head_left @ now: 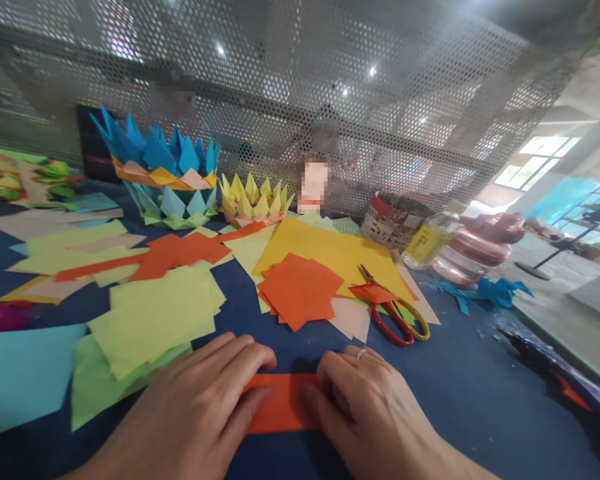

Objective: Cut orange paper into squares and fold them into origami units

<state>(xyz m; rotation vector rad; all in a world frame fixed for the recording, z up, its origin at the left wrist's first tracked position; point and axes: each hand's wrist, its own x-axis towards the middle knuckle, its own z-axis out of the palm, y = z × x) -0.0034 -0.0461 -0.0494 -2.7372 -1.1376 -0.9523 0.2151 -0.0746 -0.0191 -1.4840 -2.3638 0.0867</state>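
A folded strip of orange paper (287, 403) lies flat on the dark blue table in front of me. My left hand (207, 390) grips its left end, fingers curled over the far edge and thumb on the near part. At its right end, my right hand (365, 400), with a ring on one finger, holds the paper between bent fingers and thumb. Beyond the hands is a fanned stack of orange paper squares (300, 290). Scissors (421, 324) with red and yellow handles rest to the right of that stack. Light green paper sheets (155, 317) lie beside my left hand.
Blue layered folded-paper points (173, 150) and a yellow folded-paper ring (255, 200) stand at the back. A glue gun (555, 370) lies at right. Behind it are blue scraps (503, 291), a pink bottle (473, 250) and a clear labelled bottle (426, 243). Perforated metal mesh (405, 107) rises behind.
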